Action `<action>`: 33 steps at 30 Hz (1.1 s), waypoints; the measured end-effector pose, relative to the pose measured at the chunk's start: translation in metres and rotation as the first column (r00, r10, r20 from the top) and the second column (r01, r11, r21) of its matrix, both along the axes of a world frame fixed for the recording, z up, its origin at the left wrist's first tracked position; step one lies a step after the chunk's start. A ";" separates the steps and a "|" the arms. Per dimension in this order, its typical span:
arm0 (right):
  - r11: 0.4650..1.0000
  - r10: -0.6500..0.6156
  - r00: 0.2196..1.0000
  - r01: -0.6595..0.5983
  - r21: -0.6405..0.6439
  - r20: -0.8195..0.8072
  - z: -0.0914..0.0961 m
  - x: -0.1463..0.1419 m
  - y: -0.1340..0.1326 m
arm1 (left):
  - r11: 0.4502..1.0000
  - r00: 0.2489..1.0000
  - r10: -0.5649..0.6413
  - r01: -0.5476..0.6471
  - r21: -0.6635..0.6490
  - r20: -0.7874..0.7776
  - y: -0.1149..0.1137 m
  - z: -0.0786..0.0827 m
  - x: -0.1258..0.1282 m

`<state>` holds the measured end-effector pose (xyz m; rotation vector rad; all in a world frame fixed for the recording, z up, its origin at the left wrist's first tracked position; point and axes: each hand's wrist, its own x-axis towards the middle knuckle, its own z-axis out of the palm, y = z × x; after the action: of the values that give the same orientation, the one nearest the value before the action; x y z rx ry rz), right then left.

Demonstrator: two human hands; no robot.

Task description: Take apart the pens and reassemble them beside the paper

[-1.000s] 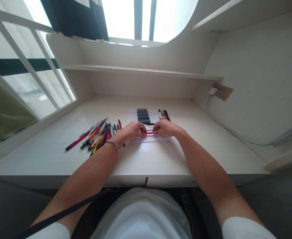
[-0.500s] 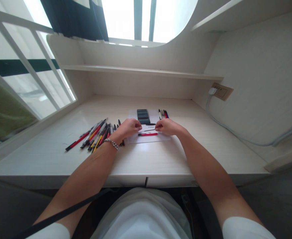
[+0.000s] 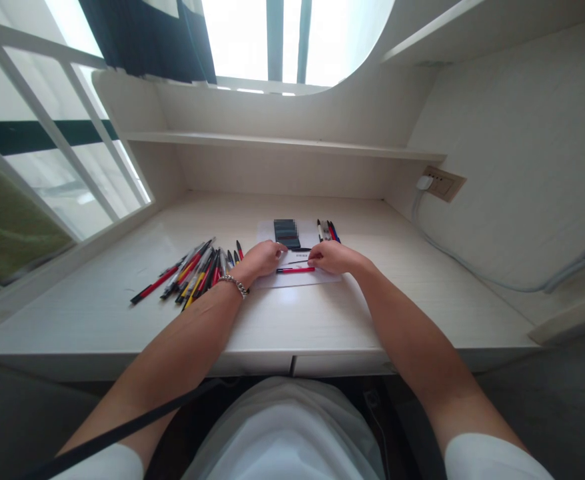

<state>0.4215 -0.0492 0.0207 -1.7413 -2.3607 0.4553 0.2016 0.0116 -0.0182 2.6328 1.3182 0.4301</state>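
Note:
On a white sheet of paper (image 3: 300, 280), my right hand (image 3: 335, 257) pinches the right end of what looks like a thin dark pen refill (image 3: 299, 262). Across from it, my left hand (image 3: 262, 259) has thumb and fingers pressed together; anything between them is too small to make out. A red pen (image 3: 295, 270) with a dark left end lies flat just below the refill. Above it, a short black pen part (image 3: 301, 249) rests between the hands. A dark flat object (image 3: 286, 233), partly blurred out, lies at the paper's back.
Left of my left hand a loose pile of pens (image 3: 192, 273) in red, yellow, black and clear spreads over the white desk (image 3: 417, 293). Several more pens (image 3: 328, 231) lie behind my right hand. A cable (image 3: 462, 263) runs from the wall socket (image 3: 444, 184) along the right side.
My left hand has shifted slightly right and up, nearer the dark flat object. My right hand has edged slightly left with the refill. The red pen has stayed in place.

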 end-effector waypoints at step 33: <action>0.984 0.042 0.948 0.015 0.175 -0.315 -0.002 -0.013 -0.003 | 0.979 0.941 -0.163 0.193 -0.072 0.296 -0.036 0.025 0.003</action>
<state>0.4085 -0.0524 0.0184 -1.4526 -2.1163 0.4732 0.2047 -0.0248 0.0073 2.4619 0.9760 0.6719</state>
